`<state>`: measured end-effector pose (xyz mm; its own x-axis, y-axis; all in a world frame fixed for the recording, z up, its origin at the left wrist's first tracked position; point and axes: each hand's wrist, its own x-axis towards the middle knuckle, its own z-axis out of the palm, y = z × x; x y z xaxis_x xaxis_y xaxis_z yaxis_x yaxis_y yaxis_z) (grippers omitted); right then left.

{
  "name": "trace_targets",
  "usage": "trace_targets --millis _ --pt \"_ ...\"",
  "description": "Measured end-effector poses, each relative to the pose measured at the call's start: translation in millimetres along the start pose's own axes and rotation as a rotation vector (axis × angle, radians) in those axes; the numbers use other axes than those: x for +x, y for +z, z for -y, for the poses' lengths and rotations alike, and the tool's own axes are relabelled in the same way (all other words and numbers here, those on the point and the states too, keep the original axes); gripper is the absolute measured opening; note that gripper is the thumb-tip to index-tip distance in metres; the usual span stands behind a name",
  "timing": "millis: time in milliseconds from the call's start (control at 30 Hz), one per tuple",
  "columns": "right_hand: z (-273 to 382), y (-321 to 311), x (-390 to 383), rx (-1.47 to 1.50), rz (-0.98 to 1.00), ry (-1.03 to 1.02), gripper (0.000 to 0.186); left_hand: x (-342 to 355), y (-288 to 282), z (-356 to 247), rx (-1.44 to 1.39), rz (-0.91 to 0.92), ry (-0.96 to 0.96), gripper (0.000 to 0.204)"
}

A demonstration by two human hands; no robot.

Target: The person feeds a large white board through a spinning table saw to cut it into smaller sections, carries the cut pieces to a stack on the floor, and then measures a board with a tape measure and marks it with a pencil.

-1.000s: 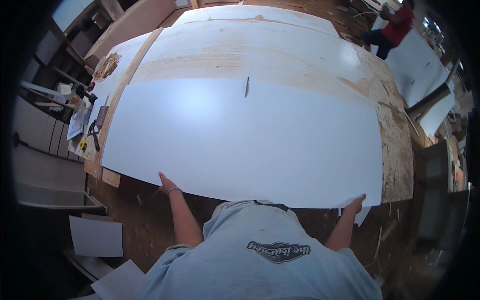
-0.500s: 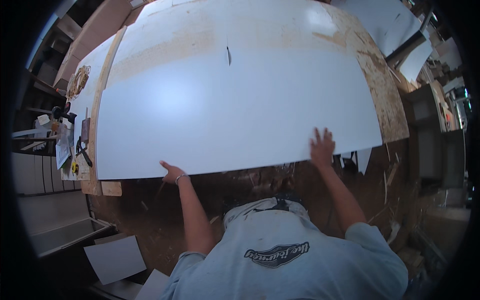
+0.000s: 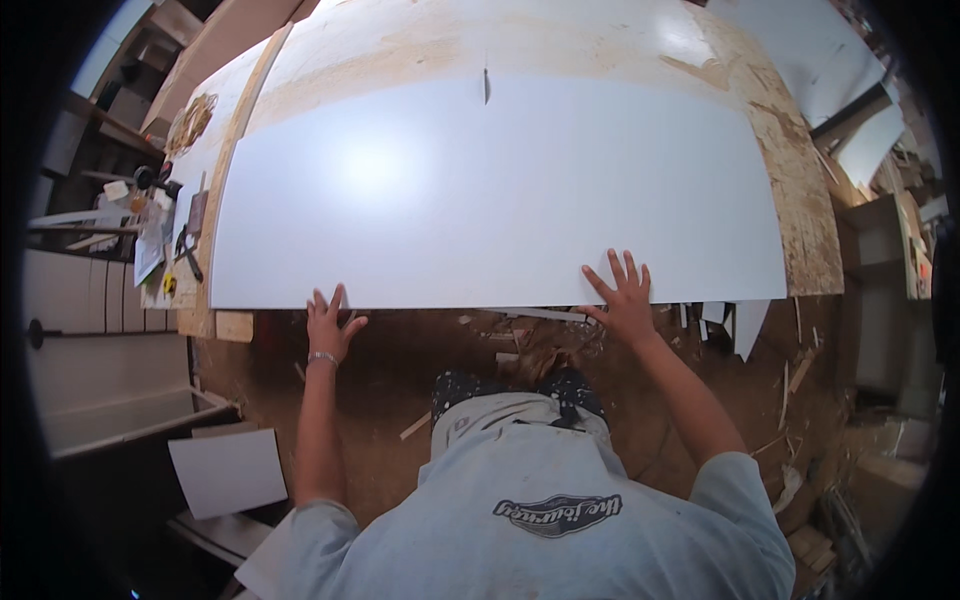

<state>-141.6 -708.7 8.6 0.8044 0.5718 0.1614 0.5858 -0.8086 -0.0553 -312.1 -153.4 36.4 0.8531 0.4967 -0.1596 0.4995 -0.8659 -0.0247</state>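
Note:
A large white panel [image 3: 500,190] lies flat on a worn wooden worktable [image 3: 808,220]. Its left end runs along a wooden strip [image 3: 228,165]. My left hand [image 3: 333,325] rests at the panel's near edge, toward its left end, with fingers spread and fingertips on the surface. Farther right, my right hand [image 3: 626,300] lies across the same edge, its fingers fanned out on top. Neither hand grips anything. At the panel's far edge, near the middle, a thin dark blade [image 3: 486,88] stands up in line with a narrow slit.
Left of the strip lie a black clamp-like tool [image 3: 188,255], a yellow tape measure [image 3: 169,285] and a coil of tan cord [image 3: 192,122]. Scraps litter the brown floor [image 3: 390,370] below the table. A white board piece [image 3: 228,472] leans at lower left. Cabinet-like boxes [image 3: 875,290] stand at right.
The panel's near edge now runs straight along the table front, where it slanted before. My left hand has shifted left with its fingers turned forward; my right hand's fingers have spread.

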Motion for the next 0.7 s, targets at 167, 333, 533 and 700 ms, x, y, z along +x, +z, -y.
trace_targets --millis 167,333,533,700 --pt "-18.7 -4.5 13.9 0.074 -0.005 -0.150 0.085 41.7 -14.2 7.1 0.086 0.124 0.192 0.095" --pt "-26.5 2.2 22.0 0.082 -0.017 -0.179 0.093 45.6 17.0 31.1 0.138 0.090 0.255 0.101" --pt "-32.4 0.1 25.6 0.081 -0.034 -0.157 0.092 49.8 1.9 9.1 0.104 0.119 0.273 0.097" --pt "-33.6 -2.5 42.1 0.118 -0.056 -0.142 0.090 66.7 5.9 8.8 0.106 0.142 0.229 0.096"
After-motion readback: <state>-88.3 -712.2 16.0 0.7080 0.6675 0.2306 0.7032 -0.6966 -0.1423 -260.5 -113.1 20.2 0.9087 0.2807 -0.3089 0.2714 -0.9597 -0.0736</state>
